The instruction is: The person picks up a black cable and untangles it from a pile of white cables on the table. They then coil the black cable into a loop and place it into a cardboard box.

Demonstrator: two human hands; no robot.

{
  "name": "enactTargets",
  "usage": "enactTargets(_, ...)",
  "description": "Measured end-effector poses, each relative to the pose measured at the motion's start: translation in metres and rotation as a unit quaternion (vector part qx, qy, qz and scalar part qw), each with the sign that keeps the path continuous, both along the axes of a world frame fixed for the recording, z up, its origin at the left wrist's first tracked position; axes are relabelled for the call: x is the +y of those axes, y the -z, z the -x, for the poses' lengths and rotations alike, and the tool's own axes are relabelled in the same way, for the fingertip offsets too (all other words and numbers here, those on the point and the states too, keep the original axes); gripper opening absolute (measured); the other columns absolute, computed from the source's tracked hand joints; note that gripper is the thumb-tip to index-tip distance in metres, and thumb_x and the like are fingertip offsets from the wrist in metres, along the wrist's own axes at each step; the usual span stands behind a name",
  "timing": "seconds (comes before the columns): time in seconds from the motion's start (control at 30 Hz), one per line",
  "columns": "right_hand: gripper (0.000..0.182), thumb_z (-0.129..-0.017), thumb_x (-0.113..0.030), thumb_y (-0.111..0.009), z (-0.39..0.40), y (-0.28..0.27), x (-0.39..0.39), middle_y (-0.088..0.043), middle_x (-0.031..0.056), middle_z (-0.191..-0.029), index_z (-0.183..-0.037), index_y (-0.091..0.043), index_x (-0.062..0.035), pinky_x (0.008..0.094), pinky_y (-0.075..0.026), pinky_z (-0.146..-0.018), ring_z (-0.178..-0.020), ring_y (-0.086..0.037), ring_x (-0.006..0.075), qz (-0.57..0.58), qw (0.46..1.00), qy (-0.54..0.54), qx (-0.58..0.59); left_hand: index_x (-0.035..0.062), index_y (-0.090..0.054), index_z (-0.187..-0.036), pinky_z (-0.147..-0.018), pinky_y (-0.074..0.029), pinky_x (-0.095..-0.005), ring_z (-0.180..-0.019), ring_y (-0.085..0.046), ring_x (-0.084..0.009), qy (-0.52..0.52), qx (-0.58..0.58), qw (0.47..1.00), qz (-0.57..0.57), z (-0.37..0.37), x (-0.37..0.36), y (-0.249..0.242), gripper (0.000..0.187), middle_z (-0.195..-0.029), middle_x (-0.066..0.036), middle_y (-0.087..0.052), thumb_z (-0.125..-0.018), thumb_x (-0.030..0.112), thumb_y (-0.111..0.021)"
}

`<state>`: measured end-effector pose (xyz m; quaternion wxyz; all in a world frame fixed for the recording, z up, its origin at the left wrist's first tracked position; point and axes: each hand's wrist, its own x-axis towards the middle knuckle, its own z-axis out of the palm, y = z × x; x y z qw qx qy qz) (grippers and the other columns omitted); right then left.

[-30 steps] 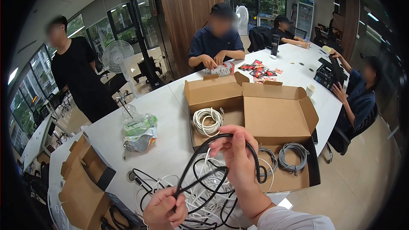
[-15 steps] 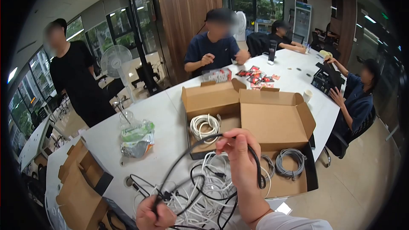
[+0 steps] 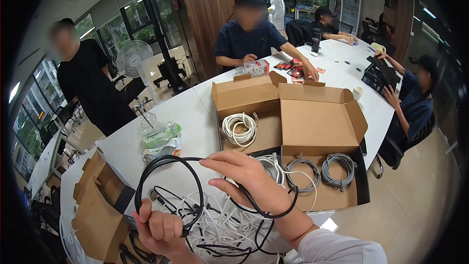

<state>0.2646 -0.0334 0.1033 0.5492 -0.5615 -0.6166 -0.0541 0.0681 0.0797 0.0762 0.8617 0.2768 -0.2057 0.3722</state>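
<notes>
My left hand point(image 3: 163, 229) is closed around a black cable point(image 3: 140, 181), which stands up from the fist in a round loop of more than one turn. From the loop's top the cable runs to the fingertips of my right hand point(image 3: 251, 178). That hand has its fingers stretched out and its thumb apart. The cable passes behind the fingers, reappears by the thumb and curves across the wrist. Below both hands lies a tangled heap of white cables point(image 3: 222, 230) with black ones mixed in.
An open cardboard box point(image 3: 317, 122) holds a coiled white cable point(image 3: 239, 129) and grey cable coils point(image 3: 338, 172). Another opened box point(image 3: 100, 225) with black cables stands left. A plastic package point(image 3: 162, 137) lies between. Several people are around the table; one reaches toward red packets point(image 3: 294, 68).
My left hand has risen, and the cable at it now forms a tighter round loop. My right hand has lowered and its fingers have straightened. A person opposite has reached toward the red packets.
</notes>
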Motion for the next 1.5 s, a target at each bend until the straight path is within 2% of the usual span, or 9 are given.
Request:
enactTargets(0.13, 0.035, -0.079, -0.007, -0.069, 0.000, 0.001, 0.001, -0.061, 0.0142, -0.103, -0.113, -0.061, -0.0007, 0.0350, -0.049, -0.075, -0.086, -0.059, 0.0300, -0.019, 1.000, 0.016, -0.001, 0.0105, -0.035, -0.096, -0.037, -0.022, -0.0255, -0.032, -0.024, -0.0073, 0.012, 0.032, 0.999, 0.042, 0.004, -0.001, -0.001, 0.030, -0.047, 0.004, -0.029, -0.104, 0.035, -0.021)
enactTargets(0.27, 0.036, -0.079, -0.006, -0.070, 0.000, 0.001, 0.000, -0.060, 0.0153, -0.105, -0.114, -0.061, -0.0004, 0.0344, -0.049, -0.077, -0.089, -0.059, 0.0296, -0.037, 0.998, 0.048, 0.001, 0.0080, -0.036, -0.099, -0.036, -0.027, -0.0262, -0.034, -0.032, -0.0109, -0.006, 0.157, 0.987, -0.036, 0.011, -0.001, 0.001, 0.026, -0.054, -0.001, -0.035, -0.104, 0.031, -0.025)
enactTargets(0.37, 0.037, -0.079, -0.006, -0.070, 0.000, 0.000, -0.001, -0.060, 0.0150, -0.105, -0.115, -0.061, -0.0004, 0.0341, -0.049, -0.077, -0.090, -0.059, 0.0293, -0.034, 0.998, 0.056, 0.000, 0.0069, -0.037, -0.105, -0.036, -0.034, -0.0262, -0.039, -0.037, -0.0141, 0.001, 0.200, 0.973, -0.111, 0.012, -0.003, -0.003, 0.021, -0.061, -0.004, -0.038, -0.103, 0.027, -0.029)
enactTargets(0.57, 0.038, -0.080, -0.008, -0.069, 0.001, -0.001, -0.002, -0.060, 0.0147, -0.106, -0.116, -0.060, -0.0015, 0.0343, -0.049, -0.077, -0.089, -0.059, 0.0292, -0.022, 0.998, 0.052, -0.018, 0.0008, -0.039, -0.101, -0.038, -0.027, -0.0270, -0.042, -0.036, -0.0128, -0.069, 0.223, 0.965, -0.122, 0.008, -0.008, -0.005, 0.024, -0.057, -0.005, -0.040, -0.101, 0.025, -0.040)
enactTargets(0.77, 0.039, -0.080, -0.010, -0.070, 0.002, 0.002, 0.002, -0.060, 0.0147, -0.104, -0.117, -0.060, -0.0025, 0.0354, -0.050, -0.075, -0.088, -0.060, 0.0297, -0.021, 0.997, 0.044, -0.056, 0.0012, -0.038, -0.103, -0.039, -0.021, -0.0264, -0.040, -0.030, -0.0096, -0.077, 0.185, 0.970, -0.134, 0.011, -0.004, -0.002, 0.023, -0.051, 0.000, -0.035, -0.101, 0.024, -0.040)
enactTargets(0.97, 0.040, -0.078, -0.009, -0.071, 0.004, 0.001, 0.002, -0.060, 0.0140, -0.104, -0.116, -0.060, -0.0025, 0.0347, -0.050, -0.074, -0.085, -0.061, 0.0285, -0.016, 0.996, 0.060, -0.062, 0.0015, -0.037, -0.104, -0.039, -0.021, -0.0256, -0.038, -0.028, -0.0094, -0.078, 0.241, 0.964, -0.078, 0.009, -0.008, -0.010, 0.020, -0.053, -0.001, -0.037, -0.100, 0.019, -0.044)
enactTargets(1.17, 0.042, -0.076, -0.006, -0.072, 0.004, -0.001, -0.001, -0.059, 0.0145, -0.107, -0.117, -0.061, -0.0026, 0.0320, -0.052, -0.071, -0.082, -0.060, 0.0245, -0.042, 0.996, 0.066, -0.033, 0.0041, -0.037, -0.103, -0.042, -0.025, -0.0247, -0.041, -0.028, -0.0085, -0.075, 0.276, 0.950, -0.125, 0.008, -0.006, -0.006, 0.018, -0.054, -0.001, -0.038, -0.099, 0.019, -0.046)
enactTargets(1.37, 0.044, -0.076, -0.006, -0.073, 0.007, -0.002, -0.002, -0.059, 0.0152, -0.108, -0.118, -0.061, -0.0022, 0.0326, -0.052, -0.074, -0.083, -0.061, 0.0261, -0.041, 0.997, 0.060, -0.021, 0.0068, -0.037, -0.105, -0.040, -0.018, -0.0246, -0.038, -0.021, -0.0059, -0.083, 0.266, 0.950, -0.144, 0.006, -0.003, -0.006, 0.017, -0.052, 0.005, -0.028, -0.101, 0.023, -0.041)
enactTargets(1.5, 0.044, -0.080, -0.009, -0.069, 0.008, -0.001, -0.002, -0.058, 0.0155, -0.111, -0.121, -0.057, -0.0024, 0.0374, -0.048, -0.079, -0.094, -0.059, 0.0302, -0.006, 0.998, 0.054, -0.037, 0.0081, -0.036, -0.100, -0.041, -0.017, -0.0251, -0.039, -0.018, -0.0055, -0.096, 0.273, 0.949, -0.122, 0.005, -0.004, -0.009, 0.017, -0.053, 0.006, -0.024, -0.103, 0.025, -0.038)
